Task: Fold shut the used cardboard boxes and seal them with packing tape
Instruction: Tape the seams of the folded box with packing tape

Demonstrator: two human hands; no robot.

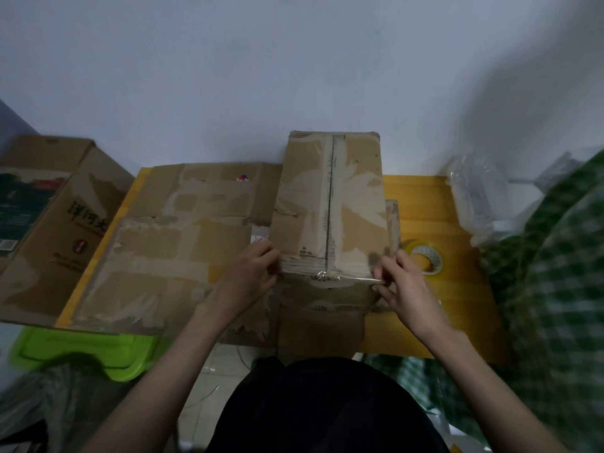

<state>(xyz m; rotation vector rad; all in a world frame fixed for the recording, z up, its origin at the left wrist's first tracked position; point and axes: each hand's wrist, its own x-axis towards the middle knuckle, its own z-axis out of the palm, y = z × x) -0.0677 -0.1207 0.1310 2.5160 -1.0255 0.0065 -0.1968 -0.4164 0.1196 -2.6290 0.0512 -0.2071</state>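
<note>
A worn brown cardboard box (330, 204) stands in the middle of the yellow table (457, 308), its top flaps folded shut along a centre seam. A clear strip of packing tape (340, 280) stretches across the box's near top edge. My left hand (253, 273) pinches the tape's left end at the box's near left corner. My right hand (403, 282) pinches the right end at the near right corner. A roll of yellowish packing tape (425, 260) lies flat on the table just right of the box.
A flattened cardboard sheet (170, 243) lies left of the box. A printed carton (55, 220) sits at far left above a green plastic lid (81, 351). Clear plastic packaging (480, 197) and green checked cloth (555, 273) fill the right side. A white wall stands behind.
</note>
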